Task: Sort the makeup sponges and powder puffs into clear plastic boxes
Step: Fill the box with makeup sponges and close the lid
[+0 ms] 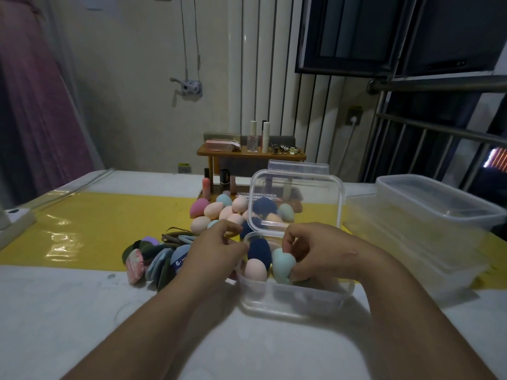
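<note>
**While Filling the Small Box, Seat Each Sponge Snugly**

While settling the mint sponge (284, 266) into the small clear box (295, 297), grip as the right hand (323, 253) does now, with fingers curled round the sponge's right side and pinching it. Set it down touching the navy sponge (259, 252) and the pink sponge (255, 268) already standing inside, to waste no room. Ease off the pinch only once seated, and expect springy foam to push back and tip a neighbour.

Steady the box with the left hand (219, 242), now at the left rim with fingers bent inward. Cannot tell whether pinching the rim, touching the navy sponge or holding nothing.

Mind the hinged lid (296, 198), standing open just behind, and avoid knocking it shut. Next, probably, reach for the loose sponges (219, 212) heaped on the yellow mat (109, 215) beyond the box.

Leave the powder puffs (153, 259) piled to the left on the table (82, 311), likely bound for the larger clear boxes (436, 201) well apart on the right.
</note>
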The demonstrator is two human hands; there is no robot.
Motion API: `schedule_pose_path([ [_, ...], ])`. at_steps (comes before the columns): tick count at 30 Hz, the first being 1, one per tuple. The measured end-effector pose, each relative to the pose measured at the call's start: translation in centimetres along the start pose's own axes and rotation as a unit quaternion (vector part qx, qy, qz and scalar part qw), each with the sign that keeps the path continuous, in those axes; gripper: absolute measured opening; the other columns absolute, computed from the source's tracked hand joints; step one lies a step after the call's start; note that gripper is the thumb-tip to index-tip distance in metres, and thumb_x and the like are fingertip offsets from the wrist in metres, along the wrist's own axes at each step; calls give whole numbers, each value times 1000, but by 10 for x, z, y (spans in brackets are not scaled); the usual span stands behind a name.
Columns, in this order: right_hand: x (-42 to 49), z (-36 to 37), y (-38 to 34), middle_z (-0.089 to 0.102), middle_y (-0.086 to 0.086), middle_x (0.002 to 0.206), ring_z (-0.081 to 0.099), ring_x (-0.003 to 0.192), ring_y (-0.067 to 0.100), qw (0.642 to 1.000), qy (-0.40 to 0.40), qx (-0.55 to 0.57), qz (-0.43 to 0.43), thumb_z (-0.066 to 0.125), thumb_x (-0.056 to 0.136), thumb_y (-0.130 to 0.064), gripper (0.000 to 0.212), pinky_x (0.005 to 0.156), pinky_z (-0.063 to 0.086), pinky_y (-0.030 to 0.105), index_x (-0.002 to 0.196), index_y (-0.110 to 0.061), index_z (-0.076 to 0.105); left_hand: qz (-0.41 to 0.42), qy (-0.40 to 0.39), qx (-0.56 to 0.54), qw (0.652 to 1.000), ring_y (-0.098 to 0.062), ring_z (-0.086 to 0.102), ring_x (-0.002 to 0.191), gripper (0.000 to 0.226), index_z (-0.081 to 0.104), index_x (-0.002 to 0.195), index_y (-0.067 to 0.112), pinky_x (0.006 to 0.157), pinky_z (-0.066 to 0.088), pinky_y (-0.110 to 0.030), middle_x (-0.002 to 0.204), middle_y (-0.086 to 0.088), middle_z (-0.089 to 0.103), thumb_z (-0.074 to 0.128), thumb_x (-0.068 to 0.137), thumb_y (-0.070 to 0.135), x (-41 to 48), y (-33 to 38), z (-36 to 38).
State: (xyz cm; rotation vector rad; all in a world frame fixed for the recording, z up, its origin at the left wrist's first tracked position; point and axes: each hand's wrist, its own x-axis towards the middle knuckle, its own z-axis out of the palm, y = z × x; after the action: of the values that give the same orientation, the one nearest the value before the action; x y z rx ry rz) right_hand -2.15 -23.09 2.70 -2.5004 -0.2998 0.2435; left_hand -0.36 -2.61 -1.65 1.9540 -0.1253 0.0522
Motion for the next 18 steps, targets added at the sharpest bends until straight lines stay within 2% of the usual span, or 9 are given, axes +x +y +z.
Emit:
schedule_pose_path([
  [8, 0, 4, -2, 67, -8, 88, 62, 81, 14, 996, 2, -94, -2, 84, 65, -20, 30, 72, 55, 30, 83, -28, 61, -13, -5, 8, 1000, -20, 70, 79, 21, 65, 110, 22, 53, 54, -23, 95, -3, 70, 63, 90, 15, 0, 1, 2],
  [12, 4, 8, -1, 67, -8, 84, 60, 74, 11, 996, 2, -94, 12, 86, 64, -20, 35, 64, 53, 24, 82, -29, 58, -12, 1, 9, 1000, -21, 70, 81, 18, 66, 107, 21, 54, 54, -23, 95, -4, 70, 63, 90, 14, 0, 1, 2],
  [16, 4, 11, -3, 62, -9, 76, 55, 66, 12, 996, 19, -88, 13, 86, 65, -20, 33, 58, 53, 28, 76, -25, 56, -12, 1, 6, 1000, -20, 70, 83, 19, 66, 107, 22, 55, 54, -23, 96, -4, 70, 64, 90, 15, 0, 1, 2],
  [18, 5, 14, -6, 59, -9, 73, 53, 67, 12, 994, 21, -103, 7, 85, 66, -23, 30, 60, 54, 31, 72, -24, 57, -15, -1, 5, 1000, -19, 69, 84, 19, 66, 107, 23, 55, 54, -22, 96, -3, 70, 64, 90, 15, -1, 1, 2],
])
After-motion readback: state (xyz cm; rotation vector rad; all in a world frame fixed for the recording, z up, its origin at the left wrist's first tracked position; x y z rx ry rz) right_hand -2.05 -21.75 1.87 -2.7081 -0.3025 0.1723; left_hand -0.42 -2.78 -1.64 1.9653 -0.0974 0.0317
